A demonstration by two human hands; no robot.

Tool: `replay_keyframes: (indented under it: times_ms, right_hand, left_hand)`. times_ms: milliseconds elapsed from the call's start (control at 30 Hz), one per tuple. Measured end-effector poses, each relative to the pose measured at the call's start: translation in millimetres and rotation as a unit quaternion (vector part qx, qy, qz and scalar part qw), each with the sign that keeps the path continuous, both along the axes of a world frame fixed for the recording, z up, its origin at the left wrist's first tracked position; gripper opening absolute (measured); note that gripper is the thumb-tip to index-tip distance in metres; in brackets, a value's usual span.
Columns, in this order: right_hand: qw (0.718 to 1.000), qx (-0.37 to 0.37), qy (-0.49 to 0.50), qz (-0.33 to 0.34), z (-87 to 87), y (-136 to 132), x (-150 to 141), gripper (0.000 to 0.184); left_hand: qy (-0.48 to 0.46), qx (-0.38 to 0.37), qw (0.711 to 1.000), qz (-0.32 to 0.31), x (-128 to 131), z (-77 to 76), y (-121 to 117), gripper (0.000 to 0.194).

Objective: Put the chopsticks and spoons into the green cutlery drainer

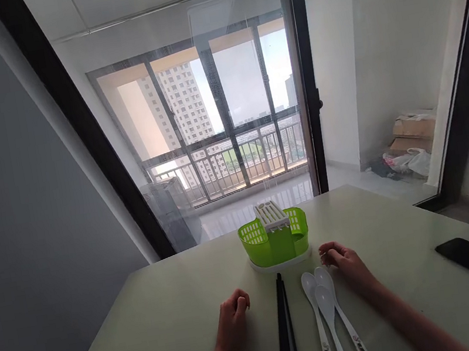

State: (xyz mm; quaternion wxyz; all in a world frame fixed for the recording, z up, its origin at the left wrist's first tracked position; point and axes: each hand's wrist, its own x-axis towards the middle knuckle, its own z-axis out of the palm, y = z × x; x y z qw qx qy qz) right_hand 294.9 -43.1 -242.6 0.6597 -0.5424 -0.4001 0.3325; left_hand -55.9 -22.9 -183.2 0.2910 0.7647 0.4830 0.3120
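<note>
The left hand [234, 316], fingers loosely curled and holding nothing visible, rests on the pale green table [173, 321], left of the black chopsticks [284, 328]. The right hand [340, 258], half open with bent fingers and also empty, lies near the basket and the three white spoons [324, 300]. The bright green cutlery basket [281, 248], with a white slotted rack [271, 215] across its middle, stands upright beyond the chopsticks and spoons.
</note>
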Motion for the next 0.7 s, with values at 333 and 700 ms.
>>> replay_keyframes:
  times_ms: [333,700]
  right_hand:
    - [0.994,-0.034,-0.099,-0.031,4.2,-15,-2,0.023]
    - [0.977,-0.063,-0.183,-0.085,0.0,-16,-2,0.025]
  left_hand:
    - [0.053,-0.001,0.998,-0.021,5,1.7,-1,0.028]
    - [0.153,0.032,0.988,-0.021,18,-1.3,-20,0.022]
